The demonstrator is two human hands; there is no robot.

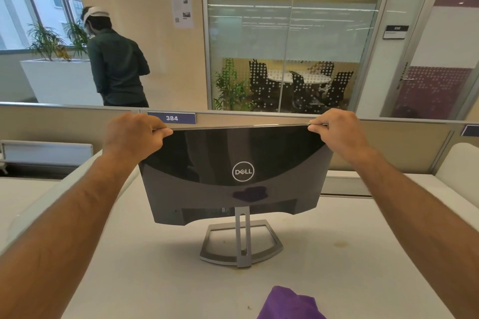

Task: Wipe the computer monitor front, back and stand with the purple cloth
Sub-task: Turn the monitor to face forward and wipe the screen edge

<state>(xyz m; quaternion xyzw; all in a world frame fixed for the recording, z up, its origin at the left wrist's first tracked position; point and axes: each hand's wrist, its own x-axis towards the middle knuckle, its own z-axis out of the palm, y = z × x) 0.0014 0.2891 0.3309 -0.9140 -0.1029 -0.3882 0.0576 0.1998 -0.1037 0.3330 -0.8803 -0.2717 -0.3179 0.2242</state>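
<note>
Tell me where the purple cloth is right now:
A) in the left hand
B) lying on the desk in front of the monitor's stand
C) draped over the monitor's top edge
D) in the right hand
B: the purple cloth lies on the desk, while the left hand and right hand both grip the monitor top corners.

Two bare forearms reach in from the lower corners, with no sleeves showing up to the frame edge. The left hand (134,134) and right hand (339,132) wear no gloves. Fine hair shows along both forearms, and tendons and knuckles stand out on the backs of both hands.
</note>
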